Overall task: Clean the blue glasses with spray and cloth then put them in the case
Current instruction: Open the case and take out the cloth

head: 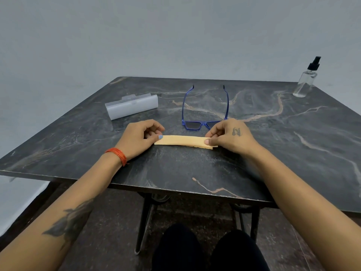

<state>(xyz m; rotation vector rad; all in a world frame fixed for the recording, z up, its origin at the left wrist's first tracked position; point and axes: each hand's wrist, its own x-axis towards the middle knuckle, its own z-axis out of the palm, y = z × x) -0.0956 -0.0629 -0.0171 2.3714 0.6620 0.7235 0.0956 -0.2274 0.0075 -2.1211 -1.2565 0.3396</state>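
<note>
dark marble-patterned table top with tan and pale veins, thin pale edge along the near side. black metal legs beneath it, one ending in a light-coloured foot. plain grey-blue wall behind. dark speckled floor under the table. orange thread band on a wrist. dark-clothed knees at bottom centre.
</note>
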